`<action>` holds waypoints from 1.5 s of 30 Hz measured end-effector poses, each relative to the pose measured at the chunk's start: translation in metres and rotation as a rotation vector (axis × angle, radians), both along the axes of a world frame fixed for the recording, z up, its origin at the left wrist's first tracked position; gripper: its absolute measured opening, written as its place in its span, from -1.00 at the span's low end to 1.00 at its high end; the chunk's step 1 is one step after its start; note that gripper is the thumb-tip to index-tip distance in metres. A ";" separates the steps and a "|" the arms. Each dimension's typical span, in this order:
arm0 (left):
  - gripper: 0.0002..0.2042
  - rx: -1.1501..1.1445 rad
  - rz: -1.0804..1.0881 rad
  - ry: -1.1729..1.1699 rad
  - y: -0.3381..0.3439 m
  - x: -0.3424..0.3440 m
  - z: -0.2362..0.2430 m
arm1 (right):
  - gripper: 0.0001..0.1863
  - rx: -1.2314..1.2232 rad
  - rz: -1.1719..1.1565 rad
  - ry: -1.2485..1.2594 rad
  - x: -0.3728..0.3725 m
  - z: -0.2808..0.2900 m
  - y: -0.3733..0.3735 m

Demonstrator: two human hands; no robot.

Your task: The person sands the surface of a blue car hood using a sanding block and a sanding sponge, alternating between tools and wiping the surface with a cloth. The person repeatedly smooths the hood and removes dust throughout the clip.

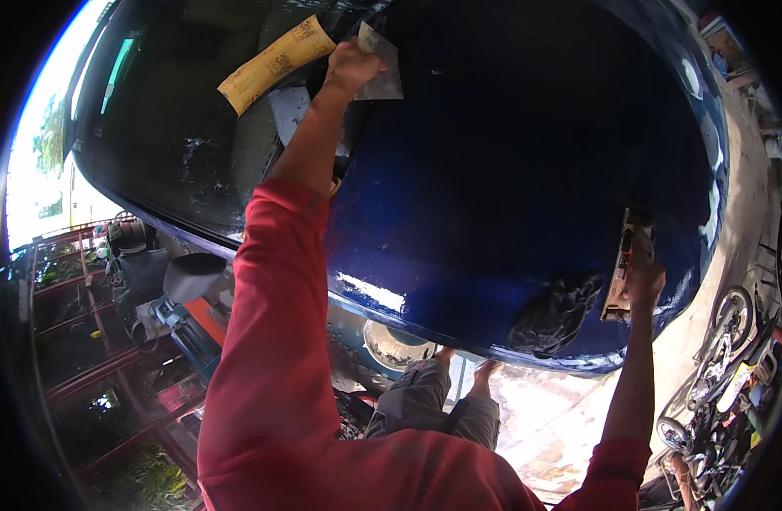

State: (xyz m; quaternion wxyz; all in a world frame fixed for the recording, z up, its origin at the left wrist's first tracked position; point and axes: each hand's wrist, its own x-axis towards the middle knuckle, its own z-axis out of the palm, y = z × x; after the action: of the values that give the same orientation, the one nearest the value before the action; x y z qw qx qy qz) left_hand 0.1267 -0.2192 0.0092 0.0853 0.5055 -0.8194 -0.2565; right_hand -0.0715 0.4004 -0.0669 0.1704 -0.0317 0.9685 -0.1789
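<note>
Hands apart, a worker's right hand [644, 278] grips a block [615, 288] on a blue hood [484, 187] beside crumpled black plastic [557, 315]; the left hand [354, 66] clasps a grey sheet [386, 79], a yellow strip [277, 65] alongside.

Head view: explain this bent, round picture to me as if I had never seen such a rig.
There is no machine here: a person works with two bare hands. The one picture comes from a wide fisheye camera on that person's head, looking down, so straight edges curve near the rim. The red sleeve belongs to the wearer.

Ahead is a car's blue hood, with dark glass to its left. The left hand reaches far forward and holds a thin grey sheet; a curved yellow strip lies just left of it. The right hand grips a long, narrow tool over the hood. Near that tool lies a crumpled black piece; whether cloth or plastic, I cannot tell.
</note>
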 end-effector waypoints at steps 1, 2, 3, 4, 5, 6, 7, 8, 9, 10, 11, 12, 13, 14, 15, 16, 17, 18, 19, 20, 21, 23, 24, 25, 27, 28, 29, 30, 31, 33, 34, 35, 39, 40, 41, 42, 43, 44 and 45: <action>-0.44 0.028 -0.008 0.034 -0.002 -0.004 0.000 | -0.19 -0.060 -0.024 0.017 0.001 0.000 0.000; -0.43 0.025 -0.057 0.057 -0.003 -0.010 -0.002 | -0.19 -0.098 -0.038 0.016 0.001 -0.001 0.000; -0.43 0.028 -0.059 0.058 -0.004 -0.016 -0.002 | -0.19 -0.131 -0.053 0.004 0.002 -0.001 0.001; -0.43 0.070 -0.061 0.017 -0.005 -0.023 -0.001 | -0.18 -0.121 -0.067 -0.004 0.001 -0.001 0.001; -0.45 -0.017 -0.106 0.002 -0.007 -0.030 0.000 | -0.18 -0.106 -0.087 -0.019 0.001 -0.001 0.001; -0.46 -0.023 -0.060 -0.039 -0.008 -0.033 0.003 | -0.18 -0.087 -0.102 -0.031 0.001 -0.002 0.001; -0.46 -0.020 -0.088 -0.050 -0.009 -0.035 0.006 | -0.18 -0.086 -0.096 -0.023 -0.001 -0.002 0.001; -0.47 -0.042 -0.137 0.005 -0.010 -0.028 0.010 | -0.19 -0.081 -0.081 -0.023 -0.001 -0.002 0.001; -0.50 -0.005 -0.126 -0.041 -0.009 -0.017 0.013 | -0.19 -0.072 -0.057 -0.029 -0.003 -0.002 0.001; -0.52 0.102 -0.156 -0.044 -0.005 0.004 0.015 | -0.19 -0.059 -0.070 -0.064 -0.003 -0.002 0.001; -0.53 0.172 -0.193 0.011 0.001 0.030 0.017 | -0.20 -0.045 -0.086 -0.100 -0.004 -0.002 0.000; -0.55 0.225 -0.207 0.062 0.010 0.064 0.016 | -0.20 -0.035 -0.105 -0.131 -0.005 -0.001 0.000; -0.58 0.276 -0.109 0.102 0.024 0.104 0.012 | -0.20 -0.059 -0.114 -0.142 -0.004 0.000 -0.001; -0.61 0.315 -0.015 0.162 0.043 0.149 0.005 | -0.20 -0.103 -0.105 -0.112 -0.003 0.001 -0.002; -0.68 0.351 -0.011 0.286 0.067 0.196 -0.004 | -0.20 -0.143 -0.102 -0.081 -0.001 0.001 -0.002; -0.70 0.424 0.043 0.388 0.095 0.242 -0.014 | -0.20 -0.167 -0.113 -0.077 0.000 0.002 -0.003; -0.70 0.038 -0.194 0.178 0.128 0.287 -0.024 | -0.17 -0.170 -0.118 -0.051 0.003 0.004 -0.004; -0.71 -0.369 -0.361 -0.053 0.158 0.325 -0.032 | -0.17 -0.160 -0.112 -0.030 0.004 0.005 -0.006; -0.69 0.198 0.234 0.292 0.194 0.357 -0.041 | -0.16 -0.151 -0.113 -0.027 0.006 0.006 -0.006; -0.67 0.311 0.347 0.384 0.222 0.383 -0.043 | -0.14 -0.142 -0.114 -0.015 0.007 0.006 -0.007; -0.68 0.398 0.528 0.495 0.247 0.399 -0.045 | -0.11 -0.170 -0.099 0.003 0.008 0.006 -0.008; -0.64 0.291 0.612 0.654 0.276 0.413 -0.041 | -0.12 -0.167 -0.066 0.029 0.007 0.005 -0.008; -0.62 0.277 0.709 0.666 0.282 0.412 -0.037 | -0.12 -0.165 -0.068 0.027 0.006 0.003 -0.007; -0.59 0.252 0.722 0.584 0.278 0.406 -0.032 | -0.12 -0.154 -0.053 0.034 0.004 0.001 -0.005; -0.59 0.198 0.534 0.642 0.258 0.385 -0.024 | -0.12 -0.120 -0.076 0.024 -0.002 -0.005 -0.001; -0.59 0.204 0.549 0.587 0.244 0.373 -0.022 | -0.12 -0.131 -0.058 0.018 -0.005 -0.008 0.002; -0.58 0.202 0.410 0.536 0.226 0.361 -0.021 | -0.13 -0.134 -0.055 0.006 -0.009 -0.011 0.006; -0.58 0.252 0.368 0.386 0.210 0.348 -0.021 | -0.13 -0.121 -0.072 -0.020 -0.012 -0.014 0.009; -0.57 0.196 0.280 0.389 0.195 0.334 -0.023 | -0.13 -0.151 -0.061 -0.023 -0.014 -0.017 0.012; -0.55 0.114 0.153 0.283 0.172 0.307 -0.025 | -0.14 -0.178 -0.075 -0.061 -0.018 -0.021 0.017; -0.53 0.021 0.052 0.282 0.163 0.297 -0.025 | -0.14 -0.169 -0.075 -0.066 -0.019 -0.022 0.019; -0.53 0.093 0.068 0.233 0.159 0.286 -0.025 | -0.15 -0.155 -0.076 -0.074 -0.019 -0.021 0.020; -0.50 0.084 -0.010 0.180 0.146 0.264 -0.011 | -0.14 -0.209 -0.030 -0.054 -0.014 -0.016 0.015; -0.49 0.078 -0.089 0.167 0.143 0.264 -0.006 | -0.15 -0.210 -0.042 -0.054 -0.012 -0.014 0.014; -0.51 0.063 -0.113 0.098 0.144 0.262 -0.002 | -0.15 -0.216 -0.056 -0.050 -0.010 -0.012 0.013; -0.52 0.063 -0.072 0.074 0.143 0.262 0.001 | -0.15 -0.219 -0.070 -0.042 -0.008 -0.010 0.011; -0.54 0.076 -0.066 0.074 0.144 0.260 0.004 | -0.15 -0.223 -0.071 -0.050 -0.006 -0.008 0.010; -0.55 0.070 -0.063 0.108 0.145 0.258 0.005 | -0.16 -0.226 -0.071 -0.059 -0.006 -0.007 0.009; -0.59 0.048 -0.058 0.098 0.146 0.254 0.005 | -0.16 -0.229 -0.068 -0.093 -0.006 -0.006 0.009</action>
State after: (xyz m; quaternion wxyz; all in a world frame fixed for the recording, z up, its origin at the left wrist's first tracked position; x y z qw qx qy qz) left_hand 0.3806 -0.0733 0.0144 0.1055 0.4704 -0.8221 -0.3030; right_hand -0.0770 0.4090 -0.0726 0.2043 -0.0098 0.9333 -0.2953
